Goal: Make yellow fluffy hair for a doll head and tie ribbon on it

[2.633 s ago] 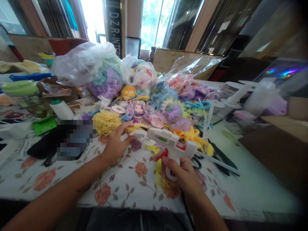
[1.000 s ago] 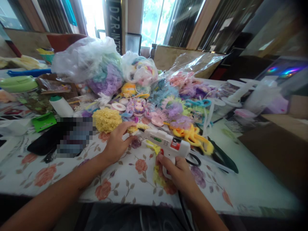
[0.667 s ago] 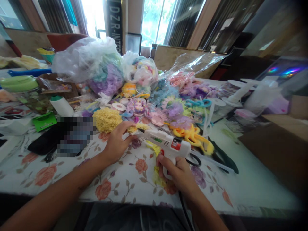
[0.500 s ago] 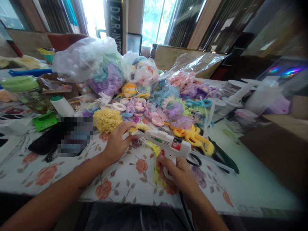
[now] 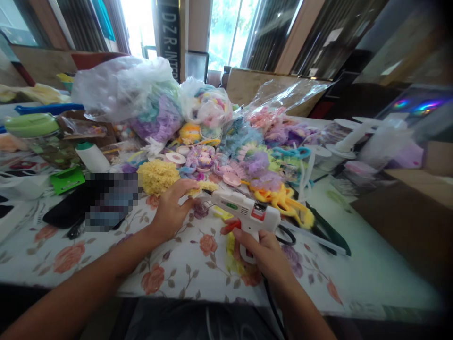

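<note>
**Glue gun (image 5: 247, 211) gripped in my right fingers (image 5: 247, 240)**

In the head view, I clasp the white glue gun by its handle above the bench (image 5: 375, 264), my index finger at the red trigger (image 5: 233, 225). Its front end aims toward my left fingers (image 5: 182, 187), which are bent; I cannot tell whether they pinch anything. Fuzzy yellow trim (image 5: 205, 187) shows right by their tips, and a yellow pompom (image 5: 158, 177) sits near. Crumpled yellow material (image 5: 232, 257) lies on the floral cloth (image 5: 184, 276) below the gun's handle.
</note>
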Action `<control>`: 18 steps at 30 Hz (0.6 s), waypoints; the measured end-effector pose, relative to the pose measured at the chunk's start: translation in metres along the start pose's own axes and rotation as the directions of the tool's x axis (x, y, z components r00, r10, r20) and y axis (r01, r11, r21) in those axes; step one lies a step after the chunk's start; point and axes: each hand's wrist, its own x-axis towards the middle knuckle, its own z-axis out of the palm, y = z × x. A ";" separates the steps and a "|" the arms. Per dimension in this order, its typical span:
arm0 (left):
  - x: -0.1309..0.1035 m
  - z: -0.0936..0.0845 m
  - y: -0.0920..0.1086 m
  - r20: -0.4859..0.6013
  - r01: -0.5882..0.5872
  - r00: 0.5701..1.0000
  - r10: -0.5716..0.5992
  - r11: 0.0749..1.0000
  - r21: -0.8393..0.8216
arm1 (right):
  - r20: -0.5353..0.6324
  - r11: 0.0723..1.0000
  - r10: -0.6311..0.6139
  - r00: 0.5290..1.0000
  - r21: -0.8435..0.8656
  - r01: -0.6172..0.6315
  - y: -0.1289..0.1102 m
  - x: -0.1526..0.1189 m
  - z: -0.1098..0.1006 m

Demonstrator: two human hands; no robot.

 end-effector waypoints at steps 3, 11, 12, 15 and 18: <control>0.001 0.000 -0.001 -0.002 0.038 0.999 -0.038 0.998 -0.053 | -0.008 1.000 -0.003 1.000 0.019 0.003 0.003 0.001 -0.002; 0.004 0.001 -0.003 0.057 0.265 0.964 -0.261 0.906 -0.331 | 0.005 0.999 -0.033 0.999 0.000 0.033 0.009 0.000 -0.006; 0.004 0.001 -0.002 0.068 0.285 0.958 -0.280 0.887 -0.362 | -0.004 1.000 -0.029 1.000 -0.007 0.029 0.008 -0.001 -0.005; 0.004 0.002 -0.001 0.101 0.330 0.943 -0.316 0.856 -0.398 | -0.022 0.998 -0.017 1.000 -0.056 0.015 0.005 -0.002 -0.003; 0.004 0.002 0.000 0.122 0.325 0.946 -0.301 0.873 -0.364 | -0.029 0.995 -0.017 0.999 -0.101 0.014 0.005 -0.002 -0.001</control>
